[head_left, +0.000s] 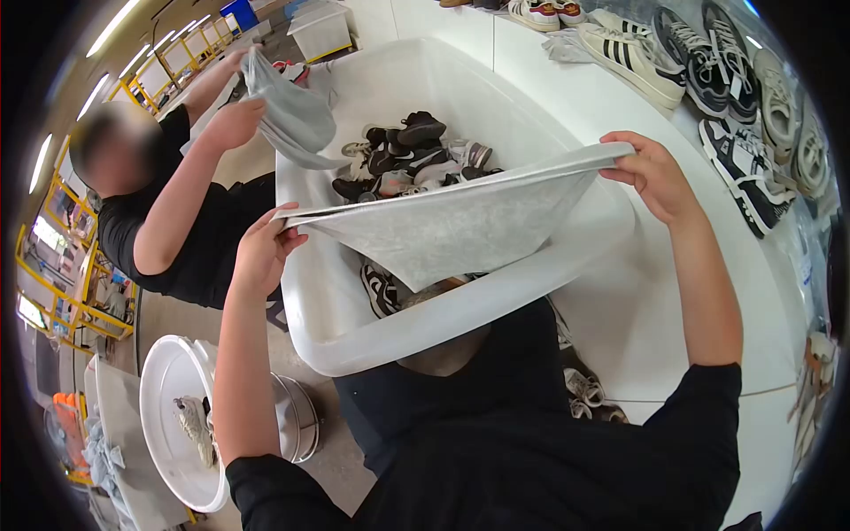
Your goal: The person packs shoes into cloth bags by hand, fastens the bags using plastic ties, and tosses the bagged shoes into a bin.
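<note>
A grey cloth (452, 226) is stretched between my two hands above the near end of a white tub (452, 317). My left hand (266, 243) pinches its left corner between thumb and fingers. At the right, my right hand (651, 173) grips the other top corner. The cloth's lower part hangs down to a point over the tub and hides some of what lies beneath. Beyond it, a pile of shoes (421, 159) lies in the tub. One black-and-white sneaker (379, 290) shows below the cloth's left side.
A co-worker (142, 203) at the left holds another grey cloth (288, 111) over the tub. Sneakers (708, 66) line the white ledge (531, 62) at the right. A white bucket (164, 425) with a shoe inside stands at lower left, beside a metal bucket (297, 416).
</note>
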{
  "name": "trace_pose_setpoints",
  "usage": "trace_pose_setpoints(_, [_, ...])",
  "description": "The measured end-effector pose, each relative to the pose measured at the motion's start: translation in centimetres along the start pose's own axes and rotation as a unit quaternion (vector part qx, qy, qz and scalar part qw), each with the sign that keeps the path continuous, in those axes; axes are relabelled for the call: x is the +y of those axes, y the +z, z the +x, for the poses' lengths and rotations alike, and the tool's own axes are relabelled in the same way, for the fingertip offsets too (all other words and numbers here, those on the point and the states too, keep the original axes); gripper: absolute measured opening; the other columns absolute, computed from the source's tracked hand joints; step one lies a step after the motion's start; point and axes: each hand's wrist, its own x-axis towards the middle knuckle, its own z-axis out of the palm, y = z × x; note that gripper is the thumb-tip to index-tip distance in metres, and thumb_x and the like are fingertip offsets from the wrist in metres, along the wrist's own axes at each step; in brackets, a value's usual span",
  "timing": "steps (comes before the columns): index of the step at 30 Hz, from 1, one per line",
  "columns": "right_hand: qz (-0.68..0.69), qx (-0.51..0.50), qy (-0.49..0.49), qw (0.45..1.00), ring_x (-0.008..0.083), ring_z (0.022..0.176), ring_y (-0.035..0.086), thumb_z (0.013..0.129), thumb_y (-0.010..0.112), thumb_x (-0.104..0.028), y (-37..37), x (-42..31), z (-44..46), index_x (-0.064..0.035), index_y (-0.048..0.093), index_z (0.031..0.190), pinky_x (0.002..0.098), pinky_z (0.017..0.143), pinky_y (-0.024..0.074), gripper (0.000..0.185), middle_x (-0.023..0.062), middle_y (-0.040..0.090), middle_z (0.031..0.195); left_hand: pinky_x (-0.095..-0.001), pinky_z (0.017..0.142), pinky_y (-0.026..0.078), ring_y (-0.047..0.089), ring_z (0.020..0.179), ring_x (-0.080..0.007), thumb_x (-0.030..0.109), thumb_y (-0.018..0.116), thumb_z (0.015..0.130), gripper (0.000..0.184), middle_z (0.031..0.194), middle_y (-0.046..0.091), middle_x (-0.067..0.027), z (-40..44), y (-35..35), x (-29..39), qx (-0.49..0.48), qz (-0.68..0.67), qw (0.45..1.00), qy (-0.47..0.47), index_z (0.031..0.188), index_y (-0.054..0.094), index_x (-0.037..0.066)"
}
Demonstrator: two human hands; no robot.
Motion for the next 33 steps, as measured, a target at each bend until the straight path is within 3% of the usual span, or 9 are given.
trace_pose_setpoints(7, [-0.158, 0.033, -0.073, 0.984, 0.0148, 0.107, 0.065, 0.092, 0.059, 0.0, 3.2, -0.3, 0.1, -0.0002, 0.062, 0.124, 0.0288, 0.097, 0.0508, 0.031, 0.0078, 0.068, 0.11, -0.0335, 0.101, 0.048, 0.056, 0.093, -0.0125, 0.007, 0.05, 0.103, 0.036, 0.1, 0.059, -0.003, -2.5, -3.0, -0.7, -0.105, 0.015, 0.994, -0.021, 0.136, 0.055, -0.006])
trace_pose_setpoints(12, [-0.188, 0.025, -0.066, 0.98, 0.0099, 0.092, 0.062, 0.1, 0.063, -0.013, 2.6, 0.2, 2.2, -0.0012, 0.066, 0.113, 0.0253, 0.086, 0.0499, 0.018, 0.0033, 0.067, 0.099, -0.0255, 0.078, 0.049, 0.059, 0.082, -0.0087, 0.012, 0.067, 0.096, 0.022, 0.086, 0.066, 0.0007, -2.2, -3.5, -5.9, 0.044, 0.309, 0.95, 0.022, 0.114, 0.073, 0.001])
trace_pose_setpoints(17, [-0.272, 0.036, -0.246, 0.93, 0.0084, 0.085, 0.057, 0.102, 0.063, -0.026, 1.5, -0.6, 4.3, -0.002, 0.066, 0.106, 0.0253, 0.082, 0.0474, 0.024, -0.0024, 0.063, 0.088, -0.0233, 0.075, 0.046, 0.055, 0.079, -0.0063, 0.013, 0.06, 0.102, 0.016, 0.088, 0.063, 0.0039, -0.4, -5.6, -6.7, 0.026, 0.185, 0.977, 0.102, 0.105, 0.069, 0.001])
trace_pose_setpoints(21, [-0.112, -0.154, -0.022, 0.981, 0.011, 0.093, 0.061, 0.103, 0.06, -0.028, -4.8, 2.2, 9.3, -0.0062, 0.067, 0.111, 0.027, 0.086, 0.0491, 0.025, 0.0005, 0.066, 0.096, -0.029, 0.088, 0.051, 0.063, 0.095, -0.0109, 0.016, 0.05, 0.106, 0.016, 0.107, 0.067, -0.002, 0.2, -4.6, -2.4, -0.12, 0.001, 0.985, 0.125, 0.103, 0.061, 0.004])
trace_pose_setpoints(23, [0.011, -0.121, 0.003, 0.993, 0.0127, 0.098, 0.064, 0.103, 0.057, -0.023, -2.0, 2.4, 11.2, -0.0049, 0.066, 0.112, 0.0272, 0.088, 0.0507, 0.022, 0.0035, 0.069, 0.105, -0.031, 0.09, 0.052, 0.065, 0.099, -0.014, 0.017, 0.048, 0.107, 0.016, 0.11, 0.068, -0.0046, 1.9, -5.9, -0.4, -0.237, -0.064, 0.968, 0.053, 0.107, 0.059, 0.005])
trace_pose_setpoints(25, [0.11, -0.083, 0.022, 0.99, 0.0157, 0.101, 0.067, 0.102, 0.058, -0.022, 1.1, 3.7, 14.8, -0.0037, 0.066, 0.114, 0.0299, 0.089, 0.0536, 0.023, 0.0068, 0.071, 0.11, -0.031, 0.09, 0.053, 0.066, 0.102, -0.0145, 0.02, 0.048, 0.107, 0.021, 0.107, 0.068, -0.0056, 2.9, -2.3, 1.9, -0.023, -0.043, 0.999, 0.007, 0.11, 0.059, 0.003])
trace_pose_setpoints(28, [0.259, 0.057, 0.105, 0.958, 0.0181, 0.094, 0.07, 0.098, 0.065, -0.025, 8.3, 4.3, 18.7, -0.0031, 0.067, 0.114, 0.0347, 0.083, 0.0578, 0.027, 0.0084, 0.071, 0.108, -0.0314, 0.078, 0.059, 0.069, 0.094, -0.0181, 0.022, 0.046, 0.107, 0.028, 0.108, 0.069, -0.0096, 7.8, -2.0, 0.7, -0.004, -0.159, 0.985, -0.074, 0.114, 0.06, -0.001])
trace_pose_setpoints(30, [0.19, 0.129, 0.071, 0.971, 0.0171, 0.08, 0.068, 0.095, 0.069, -0.027, 15.5, 2.7, 16.7, -0.0033, 0.07, 0.105, 0.036, 0.07, 0.057, 0.026, 0.0058, 0.072, 0.097, -0.03, 0.062, 0.06, 0.071, 0.085, -0.0212, 0.024, 0.045, 0.107, 0.032, 0.107, 0.069, -0.0123, 6.0, 3.8, 1.0, 0.029, -0.144, 0.986, -0.082, 0.118, 0.06, -0.002])
trace_pose_setpoints(33, [-0.042, 0.038, -0.091, 0.994, 0.0157, 0.067, 0.063, 0.092, 0.071, -0.027, 24.6, 2.9, 11.3, -0.0046, 0.072, 0.093, 0.0352, 0.063, 0.0515, 0.023, 0.0066, 0.067, 0.076, -0.0366, 0.079, 0.058, 0.069, 0.094, -0.0203, 0.026, 0.043, 0.108, 0.034, 0.106, 0.069, -0.0106, 2.8, 11.2, -0.4, 0.003, -0.149, 0.988, -0.04, 0.116, 0.061, -0.001])
